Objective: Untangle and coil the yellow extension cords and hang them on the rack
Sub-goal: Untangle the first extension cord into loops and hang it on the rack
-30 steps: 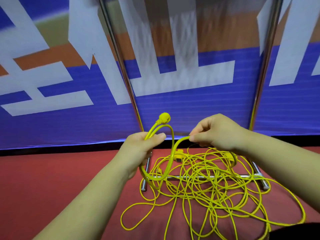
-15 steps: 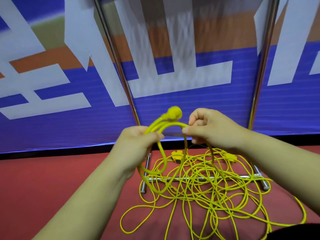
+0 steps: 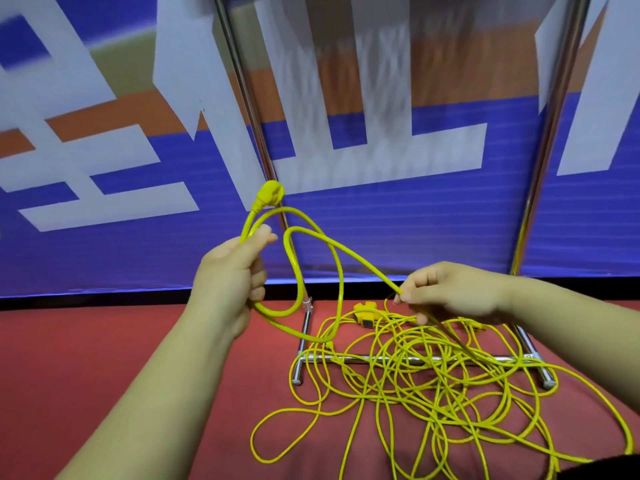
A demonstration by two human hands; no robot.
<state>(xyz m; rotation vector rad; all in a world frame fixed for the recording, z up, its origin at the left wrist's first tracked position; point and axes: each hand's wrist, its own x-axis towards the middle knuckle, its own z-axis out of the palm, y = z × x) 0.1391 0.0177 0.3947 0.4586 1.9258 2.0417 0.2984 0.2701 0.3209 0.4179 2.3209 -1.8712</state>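
yellow cords; red floor; blue, white and orange banner; silver rack.

Right hand lowered and drawn rightward along cord; second loop opened; plug raised.

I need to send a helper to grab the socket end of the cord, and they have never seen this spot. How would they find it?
Start at the chrome rack's floor bar on the red carpet, where the tangled thin yellow extension cord lies heaped. At the heap's far edge, toward the blue banner, sits the small yellow socket block. It is the only chunky boxy piece with a dark face; the rounded yellow plug is up above the left hand.
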